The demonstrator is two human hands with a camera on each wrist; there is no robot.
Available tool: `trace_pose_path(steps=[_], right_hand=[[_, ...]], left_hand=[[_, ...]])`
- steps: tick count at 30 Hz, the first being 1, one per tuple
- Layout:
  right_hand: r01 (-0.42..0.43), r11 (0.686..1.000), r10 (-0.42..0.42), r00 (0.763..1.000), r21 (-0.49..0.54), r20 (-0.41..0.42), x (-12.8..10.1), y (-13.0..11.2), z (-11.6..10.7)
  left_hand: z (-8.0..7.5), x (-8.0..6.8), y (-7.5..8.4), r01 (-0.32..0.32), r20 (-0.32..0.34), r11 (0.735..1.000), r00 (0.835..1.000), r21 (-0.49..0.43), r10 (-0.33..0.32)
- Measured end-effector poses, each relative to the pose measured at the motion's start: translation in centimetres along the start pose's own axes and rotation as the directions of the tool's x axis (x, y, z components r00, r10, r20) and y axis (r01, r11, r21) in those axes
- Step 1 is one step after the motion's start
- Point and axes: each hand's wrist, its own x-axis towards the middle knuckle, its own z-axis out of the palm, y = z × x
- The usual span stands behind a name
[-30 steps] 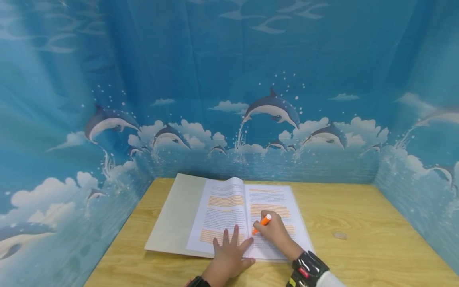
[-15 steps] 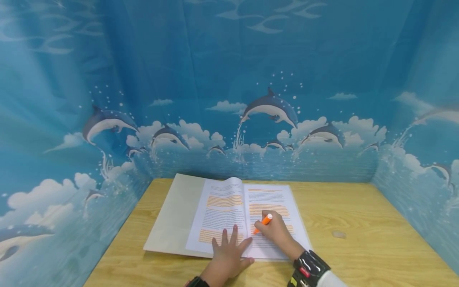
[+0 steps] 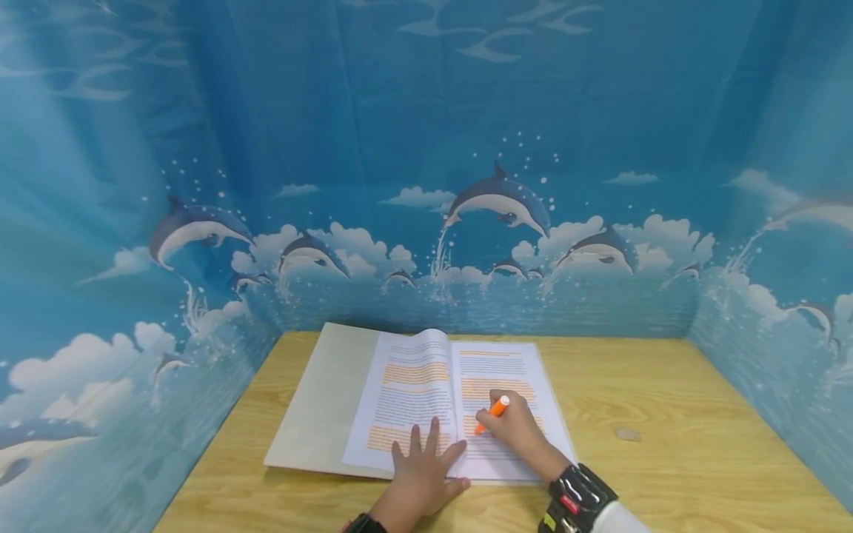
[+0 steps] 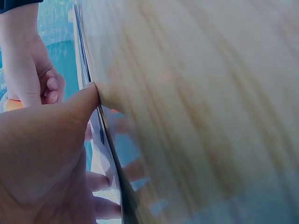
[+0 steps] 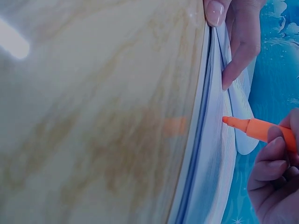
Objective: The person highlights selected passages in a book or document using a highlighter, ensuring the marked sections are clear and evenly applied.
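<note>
An open book with printed pages lies on the table, several passages marked in orange. My right hand pinches an orange highlighter, its tip down at the right page near the inner margin. In the right wrist view the tip of the highlighter meets the page. My left hand rests with spread fingers on the lower part of the left page and the fold; its thumb lies at the book's near edge, as the left wrist view of the left hand also shows.
The wood-grain table stretches to the right of the book, with a small pale flat piece lying on it. A blue curtain printed with dolphins closes off the back and both sides.
The highlighter and right hand have moved slightly to the right along a line of the right page. My left hand stays in place on the book.
</note>
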Motion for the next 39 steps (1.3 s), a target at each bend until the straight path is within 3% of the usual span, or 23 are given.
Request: trace_pose_path(steps=[21, 29, 39], right_hand=[[-0.003, 1.000, 0.003, 1.000, 0.000, -0.027, -0.6, 0.6, -1.7], [-0.038, 0.999, 0.037, 0.999, -0.025, -0.032, -0.6, 0.9, -2.3], [-0.022, 0.999, 0.021, 0.999, -0.030, -0.044, -0.8, 1.7, -3.2]], left_hand=[[-0.2, 0.0, 0.1, -0.004, 0.025, 1.000, 1.000, -0.007, 0.004], [-0.2, 0.0, 0.1, 0.001, 0.016, 1.000, 1.000, -0.022, 0.000], [0.0, 0.0, 0.0, -0.004, 0.004, 1.000, 1.000, -0.028, 0.004]])
